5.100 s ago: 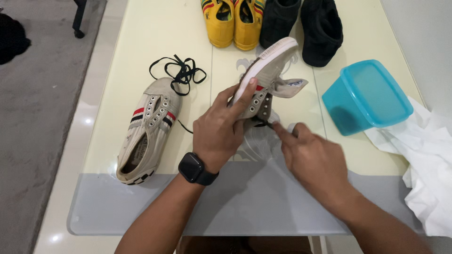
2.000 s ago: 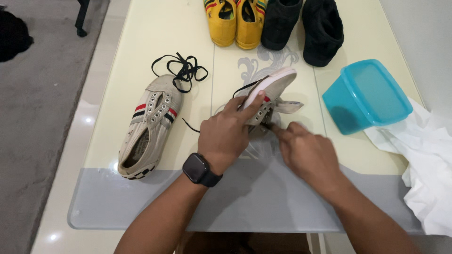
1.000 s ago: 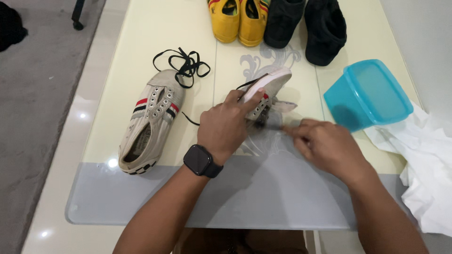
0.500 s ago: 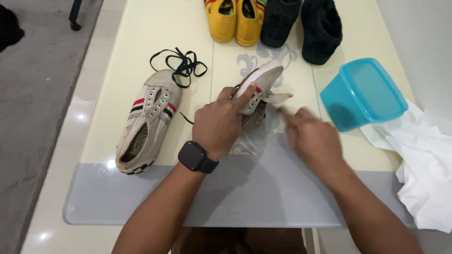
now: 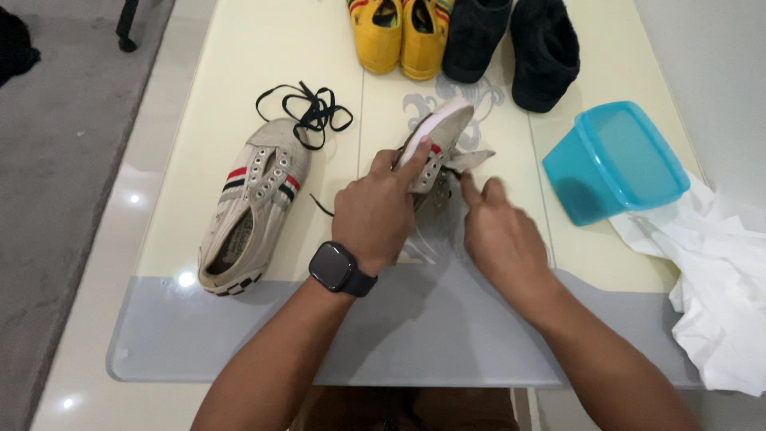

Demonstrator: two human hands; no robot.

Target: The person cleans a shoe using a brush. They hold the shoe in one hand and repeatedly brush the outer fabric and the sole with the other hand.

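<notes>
Two hands work one pale canvas shoe (image 5: 437,142), tipped on its side mid-table (image 5: 239,64). The left hand (image 5: 375,215) grips its sole edge; the right hand (image 5: 499,235) pinches at the eyelets. The shoe looks light and soft, best held by the firm sole.

Bright even indoor light, small glare spots on glossy table (image 5: 239,48), soft shadows, sharp focus

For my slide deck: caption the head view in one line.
Left hand steadies a tilted white sneaker while right hand works its eyelets; its mate lies alongside.
</notes>
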